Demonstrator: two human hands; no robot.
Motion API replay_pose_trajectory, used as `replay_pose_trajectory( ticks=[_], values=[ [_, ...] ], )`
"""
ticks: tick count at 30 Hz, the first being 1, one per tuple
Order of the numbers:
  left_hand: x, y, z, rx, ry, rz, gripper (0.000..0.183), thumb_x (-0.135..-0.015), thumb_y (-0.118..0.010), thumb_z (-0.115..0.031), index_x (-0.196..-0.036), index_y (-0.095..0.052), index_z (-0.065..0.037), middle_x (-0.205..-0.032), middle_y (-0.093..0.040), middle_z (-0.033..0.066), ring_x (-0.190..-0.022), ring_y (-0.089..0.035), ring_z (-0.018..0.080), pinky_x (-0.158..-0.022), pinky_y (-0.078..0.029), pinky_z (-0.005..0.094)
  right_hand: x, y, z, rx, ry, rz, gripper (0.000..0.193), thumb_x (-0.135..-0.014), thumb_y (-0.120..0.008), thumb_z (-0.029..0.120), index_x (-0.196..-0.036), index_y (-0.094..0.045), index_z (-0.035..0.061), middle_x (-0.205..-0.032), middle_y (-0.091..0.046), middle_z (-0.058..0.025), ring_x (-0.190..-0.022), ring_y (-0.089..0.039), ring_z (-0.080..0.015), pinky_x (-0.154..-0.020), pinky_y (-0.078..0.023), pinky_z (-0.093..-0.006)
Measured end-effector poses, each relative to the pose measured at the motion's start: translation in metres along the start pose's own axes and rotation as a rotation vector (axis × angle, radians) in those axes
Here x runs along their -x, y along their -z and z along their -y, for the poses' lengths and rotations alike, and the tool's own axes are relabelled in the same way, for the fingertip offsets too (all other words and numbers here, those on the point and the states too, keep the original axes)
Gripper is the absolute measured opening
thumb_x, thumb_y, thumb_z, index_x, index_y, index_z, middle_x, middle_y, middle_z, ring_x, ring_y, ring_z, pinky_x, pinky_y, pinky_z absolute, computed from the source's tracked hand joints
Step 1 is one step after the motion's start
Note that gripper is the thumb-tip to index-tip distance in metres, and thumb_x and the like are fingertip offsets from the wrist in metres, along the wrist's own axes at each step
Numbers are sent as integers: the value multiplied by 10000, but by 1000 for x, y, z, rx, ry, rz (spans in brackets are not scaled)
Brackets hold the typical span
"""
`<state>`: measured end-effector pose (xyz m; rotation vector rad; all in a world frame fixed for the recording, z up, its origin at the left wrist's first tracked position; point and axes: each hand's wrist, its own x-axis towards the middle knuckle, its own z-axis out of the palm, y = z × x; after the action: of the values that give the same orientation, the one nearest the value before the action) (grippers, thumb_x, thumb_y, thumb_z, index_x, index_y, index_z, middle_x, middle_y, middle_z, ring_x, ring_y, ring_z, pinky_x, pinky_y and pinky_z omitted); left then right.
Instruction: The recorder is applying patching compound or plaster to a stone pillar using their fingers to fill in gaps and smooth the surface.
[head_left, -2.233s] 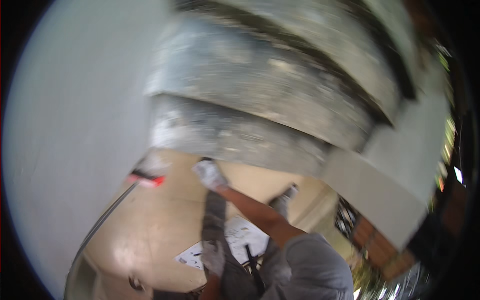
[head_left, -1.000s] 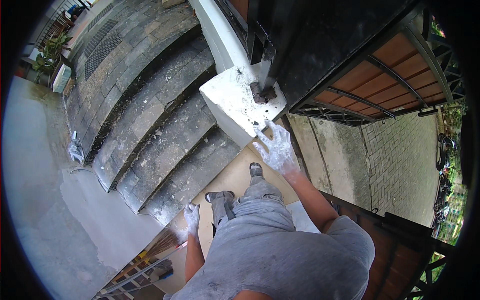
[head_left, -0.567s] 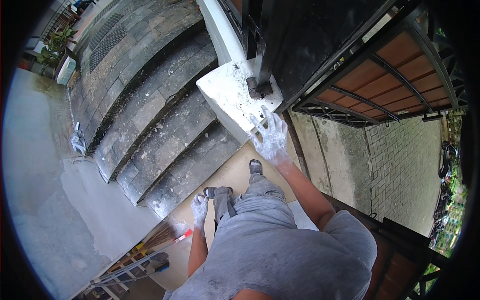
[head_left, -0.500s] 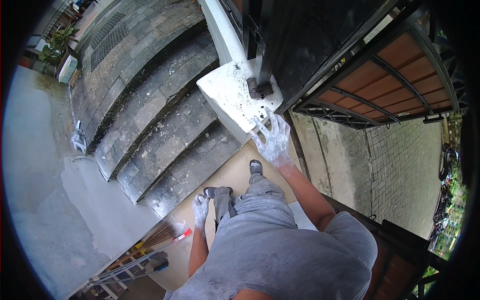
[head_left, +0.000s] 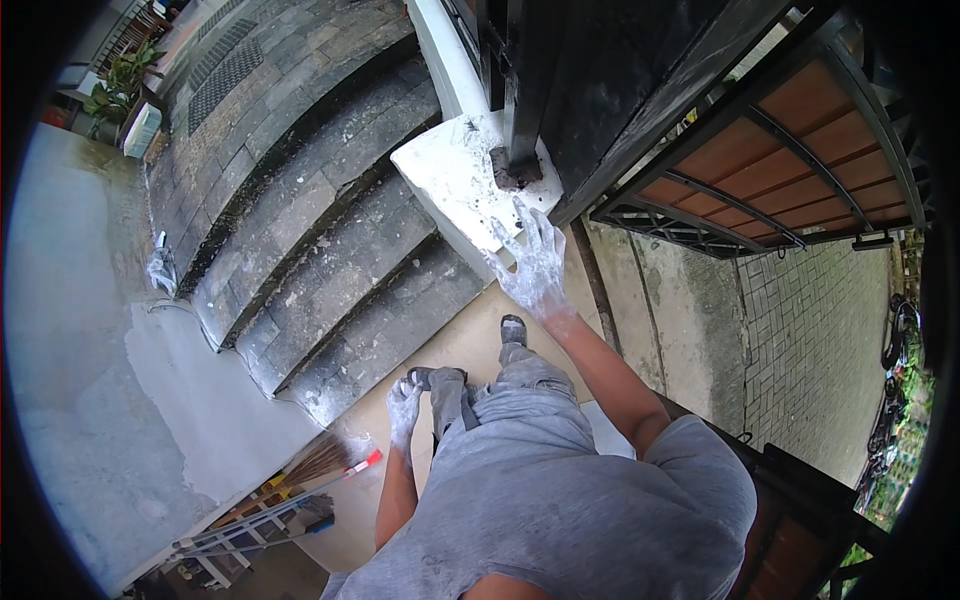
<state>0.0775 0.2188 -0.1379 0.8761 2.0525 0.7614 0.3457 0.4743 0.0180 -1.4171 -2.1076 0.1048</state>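
Note:
My right hand (head_left: 535, 265), coated in white powder, reaches forward with its fingers spread over the near edge of a white plastered block (head_left: 470, 150). Nothing shows in that hand, and whether the fingertips touch the block I cannot tell. A dark metal gate post (head_left: 522, 120) rises from a rough, dark hole in the block's top, with dark specks around it. My left hand (head_left: 404, 408), also white with powder, hangs low near my shoe (head_left: 424, 377). Its fingers are curled in; what they hold, if anything, is hidden.
Curved grey stone steps (head_left: 330, 210) climb at the left, beside a patchy grey wall (head_left: 90, 300). A broom (head_left: 315, 462) and a red-tipped pole (head_left: 363, 463) lie at lower left. A gate with brown panels (head_left: 790, 150) stands at right, over paving (head_left: 810, 340). A crumpled plastic bag (head_left: 160, 268) sits by the steps.
My right hand has moved slightly left and forward, its fingers farther over the white block's edge. My left hand stays low by my side, with little change.

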Motion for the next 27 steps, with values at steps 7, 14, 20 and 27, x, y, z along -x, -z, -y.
replay_pose_trajectory(
  ticks=[7, 14, 20, 27],
  values=[
    [-3, 5, 1, -43, -21, -2, 248, -794, -698, -94, -681, -480, -65, -603, -423, -39, -581, -369, 76, -530, -353, 297, -2, 9, -5, 23, 18, 60, 483, -824, -665, 426, -1245, -617, 193, -1484, -354, -110, -1304, -359, -355, -999, -306, -509],
    [-4, 12, -6, -57, -13, -44, 280, -784, -711, -117, -674, -461, -58, -596, -423, -26, -578, -370, 86, -530, -354, 306, 11, 8, -9, 5, 42, -8, 478, -832, -645, 450, -1243, -622, 207, -1491, -353, -92, -1327, -344, -341, -1023, -279, -516],
    [-11, 11, -10, -188, 0, 84, 238, -784, -700, -202, -781, -572, -1, -650, -583, 142, -590, -533, 245, -591, -436, 397, 2, -7, 4, 26, 17, 14, 471, -835, -641, 474, -1225, -641, 210, -1494, -364, -83, -1348, -335, -305, -1052, -255, -498],
    [-15, 8, -8, -97, -24, 41, 257, -800, -692, -158, -703, -486, -39, -605, -457, 42, -569, -414, 143, -532, -356, 345, -6, -1, 8, 53, 5, 109, 528, -843, -640, 467, -1264, -604, 150, -1474, -391, -104, -1368, -335, -267, -1083, -257, -479]
  ],
)
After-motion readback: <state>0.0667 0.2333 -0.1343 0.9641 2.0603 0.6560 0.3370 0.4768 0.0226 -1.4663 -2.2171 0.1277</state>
